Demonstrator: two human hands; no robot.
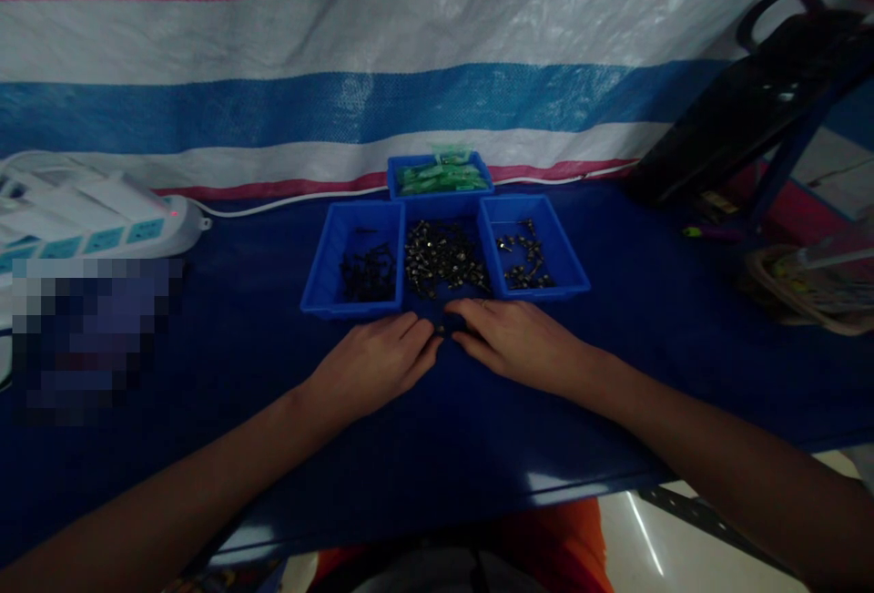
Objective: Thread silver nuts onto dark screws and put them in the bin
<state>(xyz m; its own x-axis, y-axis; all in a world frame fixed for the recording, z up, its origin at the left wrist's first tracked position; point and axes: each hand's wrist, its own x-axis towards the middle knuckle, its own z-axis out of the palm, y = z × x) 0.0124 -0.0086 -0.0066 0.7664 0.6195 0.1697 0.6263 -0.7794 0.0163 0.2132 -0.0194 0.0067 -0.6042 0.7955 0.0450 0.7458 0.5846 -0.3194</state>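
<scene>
My left hand (pixel 389 358) is closed in a pinch on a small metal screw-like part (pixel 440 331), just in front of the bins. My right hand (pixel 520 338) faces it close by, thumb and forefinger apart with nothing visible between them. Beyond both hands lies a heap of shiny small metal parts (pixel 443 256), with a blue wall behind it. To its left, a blue bin (pixel 316 270) holds dark screw-like pieces (pixel 369 274). The blue bin (pixel 570 256) on the right has a looser scatter of shiny metal pieces (pixel 529 265).
A smaller blue bin (pixel 392 178) with green packets (pixel 443 176) stands at the back. At left is a white power strip (pixel 181 227) with plugs and a cable. A black bag-like object (pixel 724 110) and a basket (pixel 771 279) occupy the right side of the blue-covered table (pixel 451 447).
</scene>
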